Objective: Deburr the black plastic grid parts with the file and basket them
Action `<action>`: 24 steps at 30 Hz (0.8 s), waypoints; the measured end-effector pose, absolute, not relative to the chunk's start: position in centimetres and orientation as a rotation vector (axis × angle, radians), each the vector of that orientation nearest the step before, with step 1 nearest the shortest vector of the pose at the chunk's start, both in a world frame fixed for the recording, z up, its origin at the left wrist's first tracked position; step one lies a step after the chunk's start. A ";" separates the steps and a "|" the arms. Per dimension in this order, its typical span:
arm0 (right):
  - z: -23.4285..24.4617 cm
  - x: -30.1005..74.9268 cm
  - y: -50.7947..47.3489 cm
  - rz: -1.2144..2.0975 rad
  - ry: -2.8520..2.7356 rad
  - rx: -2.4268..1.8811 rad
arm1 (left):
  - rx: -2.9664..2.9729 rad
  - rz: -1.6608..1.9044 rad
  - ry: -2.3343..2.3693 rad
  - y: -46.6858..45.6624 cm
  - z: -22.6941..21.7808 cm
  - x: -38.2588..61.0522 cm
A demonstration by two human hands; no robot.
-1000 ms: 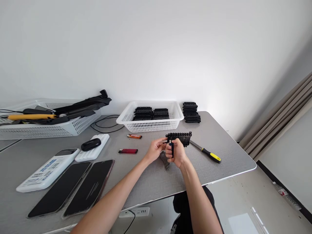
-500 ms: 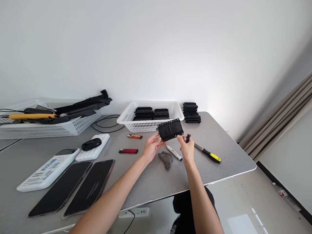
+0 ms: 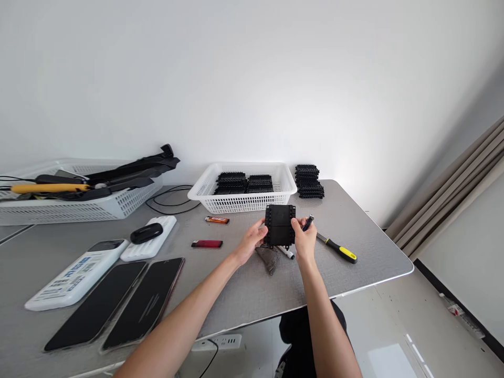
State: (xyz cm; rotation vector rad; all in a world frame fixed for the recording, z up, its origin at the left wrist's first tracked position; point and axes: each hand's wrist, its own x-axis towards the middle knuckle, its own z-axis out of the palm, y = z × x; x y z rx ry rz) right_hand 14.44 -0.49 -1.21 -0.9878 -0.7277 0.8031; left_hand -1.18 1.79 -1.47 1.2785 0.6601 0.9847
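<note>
A flat black plastic plate (image 3: 280,226) with toothed edges is held upright above the table. My left hand (image 3: 252,241) grips its left edge between thumb and fingers. At the right edge, my right hand (image 3: 304,236) presses with the thumb while also holding a small dark stick-shaped object (image 3: 308,222) with a shiny end, whose exact kind I cannot make out. Below the plate lie a crumpled grey cloth (image 3: 269,259) and a white marker (image 3: 286,252), partly covered from view. A file-like tool (image 3: 340,252) with a black and yellow handle rests right of my right hand.
Behind the hands, a white basket (image 3: 244,203) contains several similar black plates, with a stack (image 3: 309,181) beside it. An orange lighter (image 3: 217,220) and a red lighter (image 3: 207,244) lie leftward, near power banks (image 3: 79,275), a mouse (image 3: 147,233) and two phones (image 3: 145,302).
The black plate has been turned from tilted lengthwise to upright, a little lower and right. My left hand moved to its left edge; my right thumb now touches its right edge.
</note>
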 end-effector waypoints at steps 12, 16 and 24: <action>-1.2 14.7 -0.6 0.677 -0.836 -1.073 | 1.464 0.954 0.775 1.1 0.0 -1.0; -0.1 14.6 -1.5 0.594 -0.921 -1.238 | 1.467 1.005 0.808 1.4 -0.5 -1.1; 1.8 13.8 -3.4 0.779 -0.963 -1.173 | 1.592 1.169 0.874 1.6 -0.7 -1.2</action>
